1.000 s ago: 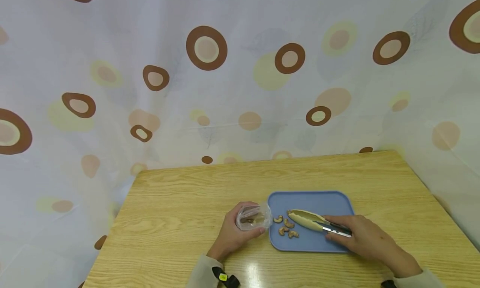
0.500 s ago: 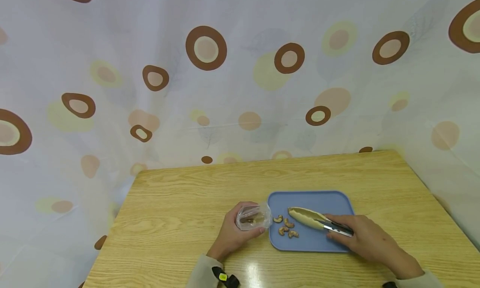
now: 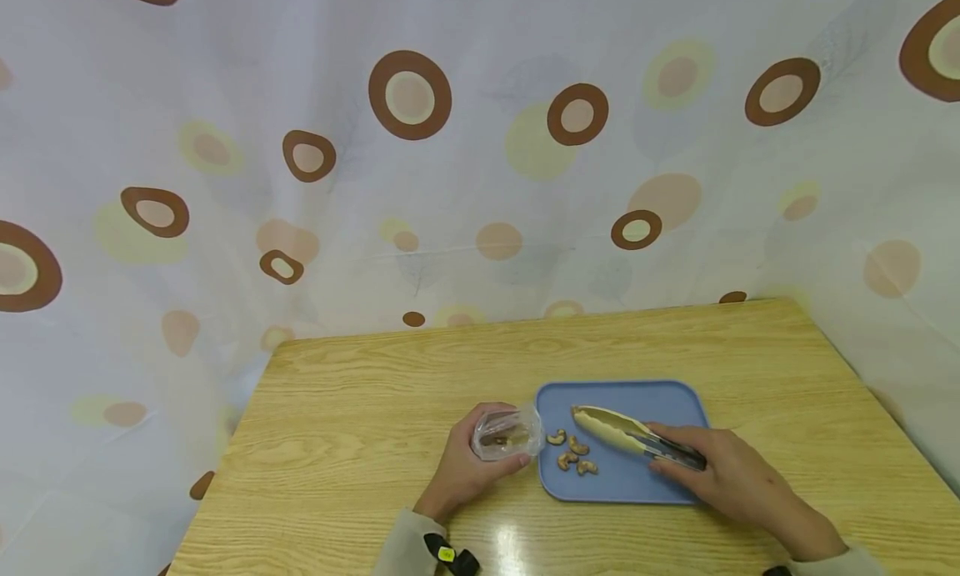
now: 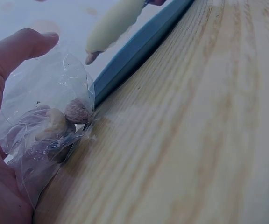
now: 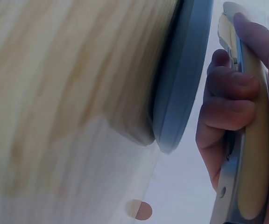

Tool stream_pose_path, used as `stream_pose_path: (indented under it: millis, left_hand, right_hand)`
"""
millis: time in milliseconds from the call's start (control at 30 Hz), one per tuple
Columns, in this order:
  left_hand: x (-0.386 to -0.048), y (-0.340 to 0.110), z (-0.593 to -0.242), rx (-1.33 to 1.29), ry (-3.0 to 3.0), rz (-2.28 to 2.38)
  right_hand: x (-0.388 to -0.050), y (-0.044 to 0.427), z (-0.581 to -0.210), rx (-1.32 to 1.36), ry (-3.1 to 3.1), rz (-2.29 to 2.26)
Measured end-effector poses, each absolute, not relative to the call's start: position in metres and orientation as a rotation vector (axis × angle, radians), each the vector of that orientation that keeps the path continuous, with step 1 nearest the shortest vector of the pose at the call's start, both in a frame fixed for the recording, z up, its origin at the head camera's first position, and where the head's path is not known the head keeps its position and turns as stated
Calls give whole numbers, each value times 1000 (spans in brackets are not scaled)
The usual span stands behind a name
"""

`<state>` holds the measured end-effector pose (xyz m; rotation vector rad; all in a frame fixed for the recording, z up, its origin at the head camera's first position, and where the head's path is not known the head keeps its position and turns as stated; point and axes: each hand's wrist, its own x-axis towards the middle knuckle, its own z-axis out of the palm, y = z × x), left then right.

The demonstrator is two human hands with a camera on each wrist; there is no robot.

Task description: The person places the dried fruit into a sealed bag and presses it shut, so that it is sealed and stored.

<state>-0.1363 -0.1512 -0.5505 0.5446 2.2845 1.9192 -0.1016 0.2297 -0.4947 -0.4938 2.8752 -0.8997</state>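
My left hand [image 3: 468, 458] holds a clear plastic bag [image 3: 510, 433], its fingers and thumb round the sides and its mouth facing up. Several nuts [image 4: 55, 125] lie inside the bag in the left wrist view. My right hand [image 3: 727, 472] grips a pair of tongs [image 3: 615, 428] with cream-coloured tips and metal arms. A small brown nut [image 4: 92, 57] sticks out from the tongs' tip, above the blue tray [image 3: 637, 484]. Several cashews [image 3: 577, 447] lie on the tray's left part, between the bag and the tongs.
The tray rests on a wood-grain table [image 3: 360, 409], its left edge right beside the bag. A patterned curtain [image 3: 450, 184] hangs behind the table and along both sides.
The tongs' tip has moved up and slightly left in the head view, away from the cashews on the tray. The left hand and the bag have stayed in place.
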Motion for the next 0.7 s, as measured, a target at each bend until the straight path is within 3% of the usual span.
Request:
stream_pose_path:
  millis: [433,700]
  left_hand:
    - [-137,-151,-549,535,2273,1929]
    - [-136,-150,-550,555,2276,1937]
  right_hand:
    - [-105,216,-484,-590,2876,-1048]
    - [-106,201,-476,-780,2766,-1180]
